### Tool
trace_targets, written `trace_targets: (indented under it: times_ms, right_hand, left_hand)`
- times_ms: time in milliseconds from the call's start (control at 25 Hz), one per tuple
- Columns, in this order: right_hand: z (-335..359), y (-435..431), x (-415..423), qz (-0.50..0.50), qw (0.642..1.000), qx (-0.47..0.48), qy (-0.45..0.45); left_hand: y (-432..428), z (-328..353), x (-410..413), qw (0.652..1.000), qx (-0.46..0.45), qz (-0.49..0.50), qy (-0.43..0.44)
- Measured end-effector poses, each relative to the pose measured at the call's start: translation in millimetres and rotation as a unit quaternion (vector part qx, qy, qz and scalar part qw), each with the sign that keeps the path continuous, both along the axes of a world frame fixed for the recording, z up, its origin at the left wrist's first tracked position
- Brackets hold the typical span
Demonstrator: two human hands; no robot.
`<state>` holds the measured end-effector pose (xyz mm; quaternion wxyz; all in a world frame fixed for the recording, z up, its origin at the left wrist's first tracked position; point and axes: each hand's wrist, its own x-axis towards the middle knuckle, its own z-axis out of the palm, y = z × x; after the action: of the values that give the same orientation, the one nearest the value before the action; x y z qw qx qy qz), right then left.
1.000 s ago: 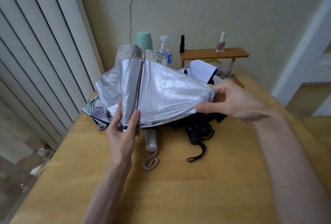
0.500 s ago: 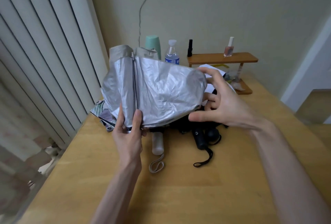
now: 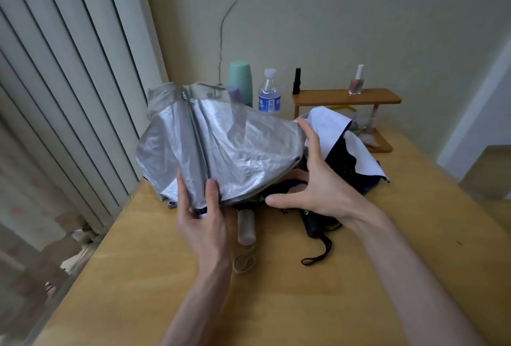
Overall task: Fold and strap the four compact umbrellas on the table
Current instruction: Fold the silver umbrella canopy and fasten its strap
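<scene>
A silver compact umbrella (image 3: 237,149) is held up above the table with its canopy loose and spread. My left hand (image 3: 203,218) grips its lower end, thumb and fingers pinching the fabric around a rib. My right hand (image 3: 320,188) is spread wide at the canopy's right edge, with a fingertip touching the fabric and the thumb held apart. Below lie a beige handle with a wrist loop (image 3: 246,228) and a black handle with a strap (image 3: 318,231). A white and dark umbrella canopy (image 3: 345,146) lies behind my right hand.
The wooden table (image 3: 276,304) has its left edge beside vertical blinds (image 3: 69,96). At the back stand a mint tumbler (image 3: 240,80), a water bottle (image 3: 269,92) and a small wooden shelf (image 3: 345,96) with nail polish bottles. A doorway opens at right.
My right hand has let go of the canopy's right edge and spread open beside it. The silver umbrella has stayed in my left hand.
</scene>
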<state>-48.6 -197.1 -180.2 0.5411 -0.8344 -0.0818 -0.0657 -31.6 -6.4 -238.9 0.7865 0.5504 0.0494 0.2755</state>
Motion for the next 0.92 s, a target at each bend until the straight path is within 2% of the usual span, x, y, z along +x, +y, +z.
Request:
trace_targets:
  times_ms: [80, 160, 320, 560, 640, 800, 920]
  right_hand:
    - [2, 1, -3, -0.012, 0.999, 0.037, -0.007]
    - [-1, 8, 1, -0.059, 0.995, 0.062, -0.053]
    - [-14, 19, 11, -0.104, 0.987, 0.029, -0.117]
    - [-26, 47, 6, -0.332, 0.929, 0.024, -0.163]
    - [-28, 41, 8, -0.337, 0.929, 0.055, -0.147]
    - [-24, 27, 11, -0.285, 0.945, 0.101, -0.122]
    - [-14, 12, 13, -0.234, 0.961, 0.102, -0.109]
  left_hand:
    - [1, 0, 0, 1.000, 0.005, 0.002, -0.005]
    - [0, 0, -2, 1.000, 0.007, 0.000, -0.007]
    - [-2, -2, -3, 1.000, 0.007, 0.005, -0.009]
    - [-6, -1, -7, 1.000, 0.001, 0.003, -0.011]
    - [-5, -2, -8, 1.000, -0.006, 0.002, -0.010]
    - [-3, -1, -5, 1.000, -0.013, 0.002, -0.007]
    - [0, -1, -2, 1.000, -0.026, 0.005, -0.003]
